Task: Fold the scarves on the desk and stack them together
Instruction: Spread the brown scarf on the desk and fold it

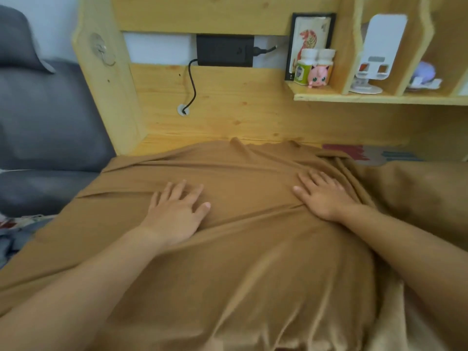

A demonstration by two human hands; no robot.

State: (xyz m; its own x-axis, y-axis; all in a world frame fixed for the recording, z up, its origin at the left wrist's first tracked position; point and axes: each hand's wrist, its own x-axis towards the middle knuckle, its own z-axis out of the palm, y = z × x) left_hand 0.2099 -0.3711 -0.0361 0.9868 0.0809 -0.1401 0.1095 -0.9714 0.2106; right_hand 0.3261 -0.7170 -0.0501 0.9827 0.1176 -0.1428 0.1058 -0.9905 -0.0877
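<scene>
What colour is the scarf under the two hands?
The scarf is plain golden brown, without pattern, as the head view shows.

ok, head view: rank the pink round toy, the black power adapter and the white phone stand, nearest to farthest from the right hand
From the right hand, which presses flat on the brown scarf:
1. Pink round toy, on the shelf above the hand, nearest.
2. White phone stand, in the next compartment, up and to the right.
3. Black power adapter, on the back panel, up and to the left, farthest.

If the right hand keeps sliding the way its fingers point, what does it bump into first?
Probably the bunched folds of the brown scarf just ahead of the right hand, then the desk's wooden back panel; depth is unclear.
</scene>
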